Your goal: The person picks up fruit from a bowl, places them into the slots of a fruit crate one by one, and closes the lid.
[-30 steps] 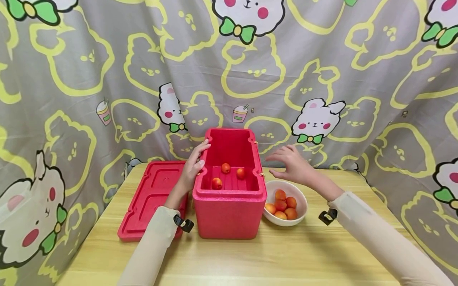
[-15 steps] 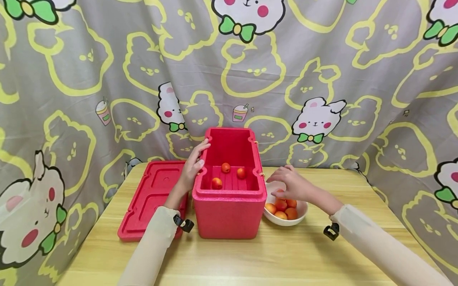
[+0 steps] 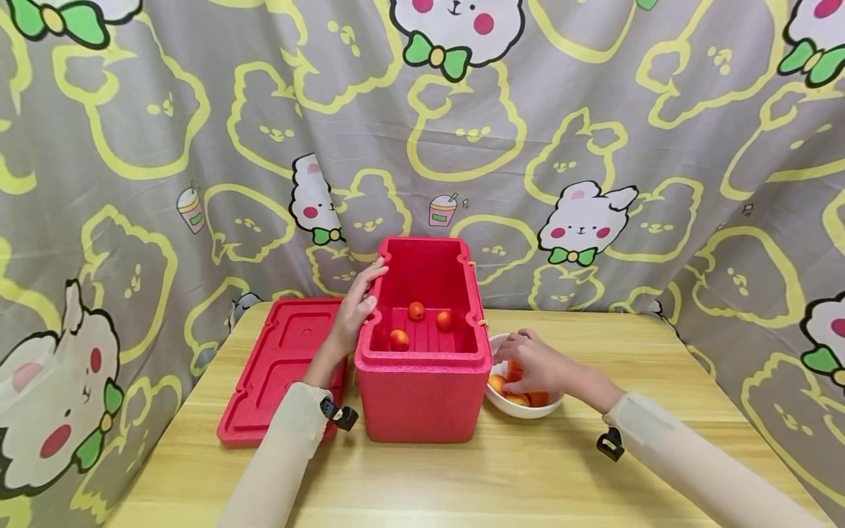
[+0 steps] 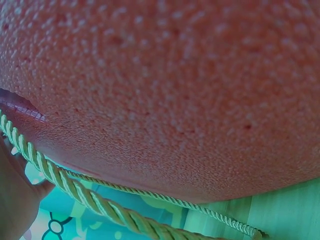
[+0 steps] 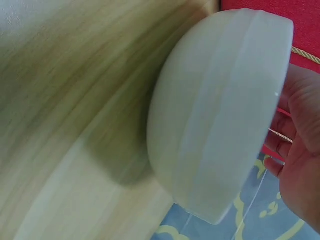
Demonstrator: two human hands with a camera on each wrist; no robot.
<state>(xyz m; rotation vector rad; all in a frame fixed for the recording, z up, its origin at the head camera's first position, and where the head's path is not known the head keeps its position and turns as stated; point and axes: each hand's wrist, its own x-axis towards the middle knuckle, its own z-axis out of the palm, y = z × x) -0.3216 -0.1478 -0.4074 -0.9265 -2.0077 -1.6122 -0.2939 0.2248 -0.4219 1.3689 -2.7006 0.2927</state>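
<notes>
A deep red foam box [image 3: 417,400] stands uncovered at the middle of the table, with three small orange-red fruits [image 3: 444,320] like apricots on its floor. My left hand [image 3: 350,317] rests on the box's left side, fingers extended along the upper wall and thumb near the rim. Beside the box on the right, a white bowl [image 3: 526,411] holds several more of these fruits [image 3: 498,383]. My right hand [image 3: 538,367] is lowered into the bowl over the fruits, thumb and fingers apart around one. The bowl wall [image 5: 215,115] hides the fingertips in the right wrist view, so I cannot tell whether they grip it.
The box's red lid [image 3: 287,367] lies on the wooden table [image 3: 528,477] to the left of the box. A twisted cord handle [image 4: 95,202] hangs along the box's side. Behind the table hangs a grey patterned curtain [image 3: 396,147].
My right hand has come down from above and behind the bowl into it, over the fruits. The left hand, the box and the fruits inside it have stayed put.
</notes>
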